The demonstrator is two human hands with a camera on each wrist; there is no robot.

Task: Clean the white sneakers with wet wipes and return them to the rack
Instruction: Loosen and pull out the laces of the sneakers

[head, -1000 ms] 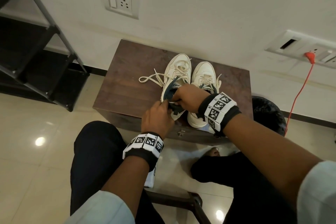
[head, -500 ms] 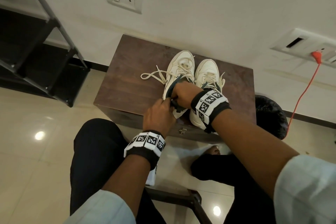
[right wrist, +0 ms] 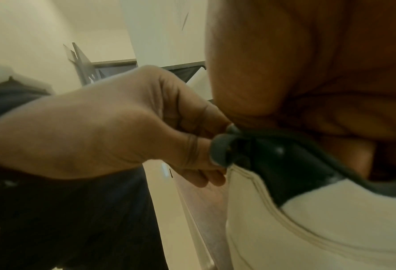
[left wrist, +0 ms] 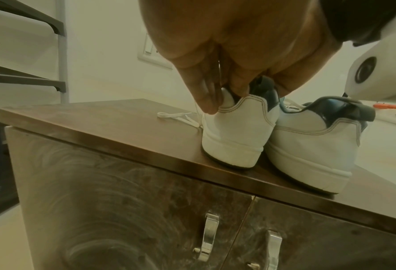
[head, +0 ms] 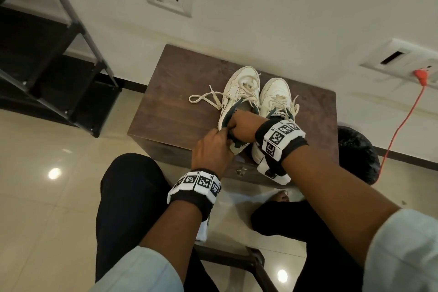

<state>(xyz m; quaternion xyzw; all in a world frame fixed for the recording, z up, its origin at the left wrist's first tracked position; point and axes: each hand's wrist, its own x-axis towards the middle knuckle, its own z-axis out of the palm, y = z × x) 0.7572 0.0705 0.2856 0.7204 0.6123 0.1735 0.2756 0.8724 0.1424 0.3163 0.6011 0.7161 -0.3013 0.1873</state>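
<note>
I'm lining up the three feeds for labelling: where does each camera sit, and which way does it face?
Head: on the head, looking down at the sneakers on the cabinet; forearms, knees, both hands show.
Left wrist: under the left hand, facing the sneaker heels; its fingers pinch the left heel.
Right wrist: under the right hand, facing back toward the lap; the left hand shows too.
Shared: all three see the left sneaker's dark collar.
</note>
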